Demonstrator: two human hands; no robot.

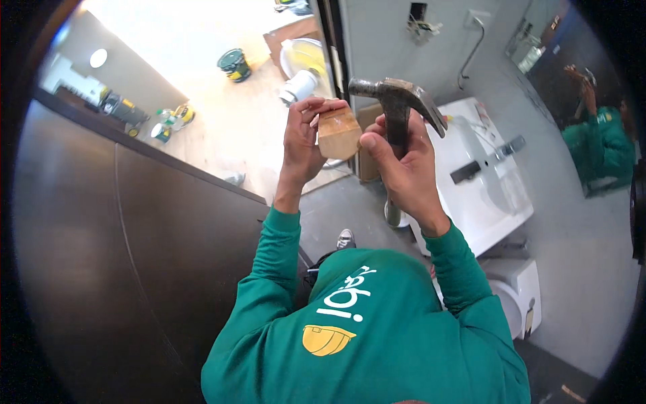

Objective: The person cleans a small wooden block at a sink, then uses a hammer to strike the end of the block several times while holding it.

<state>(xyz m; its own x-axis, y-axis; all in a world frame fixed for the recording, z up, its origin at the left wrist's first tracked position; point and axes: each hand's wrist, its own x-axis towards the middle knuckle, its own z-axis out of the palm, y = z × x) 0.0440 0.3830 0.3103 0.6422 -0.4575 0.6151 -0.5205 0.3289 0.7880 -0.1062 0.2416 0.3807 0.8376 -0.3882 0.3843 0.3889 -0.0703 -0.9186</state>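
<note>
My left hand (301,148) grips a short wooden block (338,133) from its left side, fingers over the top and back. My right hand (412,176) is closed round the handle of a claw hammer (396,108), just below the head. The hammer stands upright, its striking face toward the left and its claw toward the right. My right thumb reaches to the block's right edge; whether it presses on the wood I cannot tell. Both things are held up in front of me at about the same height.
To the right are a white washbasin (508,202) with a dark tap (465,172), a toilet (528,296) and a mirror (599,87). A large dark panel (87,236) fills the left. Beyond the doorway stand a green bucket (234,66) and tools. Loose wires (422,28) hang from the wall.
</note>
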